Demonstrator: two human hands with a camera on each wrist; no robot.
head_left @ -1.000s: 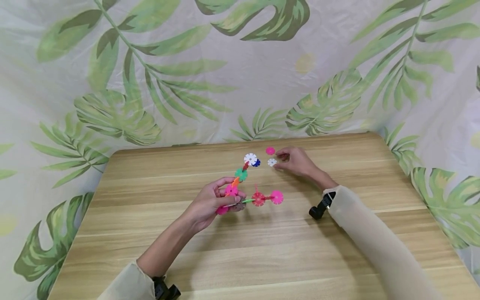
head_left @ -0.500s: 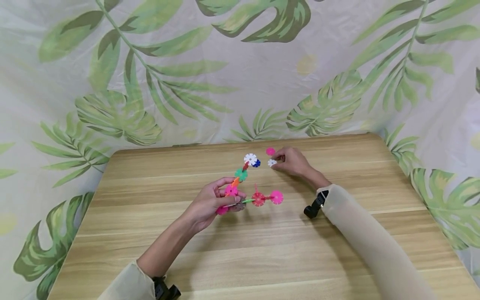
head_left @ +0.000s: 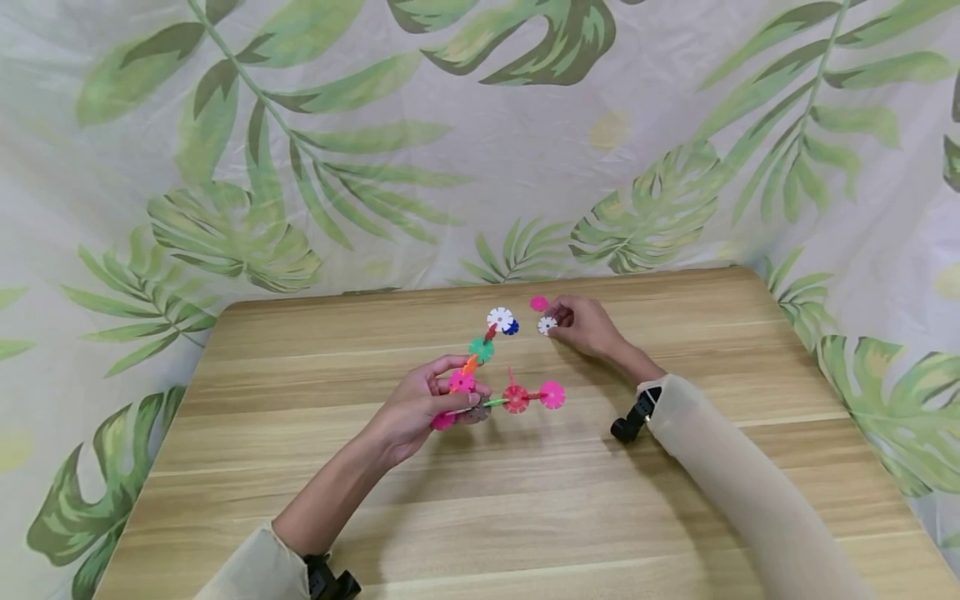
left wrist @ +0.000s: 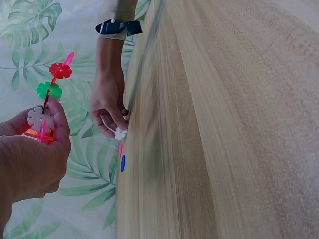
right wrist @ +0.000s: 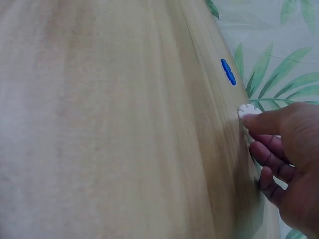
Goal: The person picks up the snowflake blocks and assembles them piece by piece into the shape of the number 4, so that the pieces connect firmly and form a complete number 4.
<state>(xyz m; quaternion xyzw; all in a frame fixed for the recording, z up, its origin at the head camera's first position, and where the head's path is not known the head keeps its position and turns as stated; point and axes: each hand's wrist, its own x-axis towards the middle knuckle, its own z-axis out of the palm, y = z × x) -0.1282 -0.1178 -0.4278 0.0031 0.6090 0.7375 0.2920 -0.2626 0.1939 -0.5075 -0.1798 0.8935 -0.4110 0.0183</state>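
My left hand grips a branching chain of interlocked snowflake discs above the wooden table. The chain shows notched discs in white, green, orange, pink, grey and red; my fingers cover part of it. Farther back, my right hand pinches a loose white snowflake disc between thumb and fingers. In the right wrist view, the thumb lies across that white disc. A pink disc lies just beyond the right fingers. A blue disc lies on the table, partly behind the chain's white end disc.
The wooden table ends at a back edge close behind the loose discs. A leaf-print cloth hangs behind and around it. Black wrist devices sit at both cuffs.
My right thumb and fingers have come together on the loose white disc, which has shifted slightly to the right. The left hand and its chain stay nearly still.
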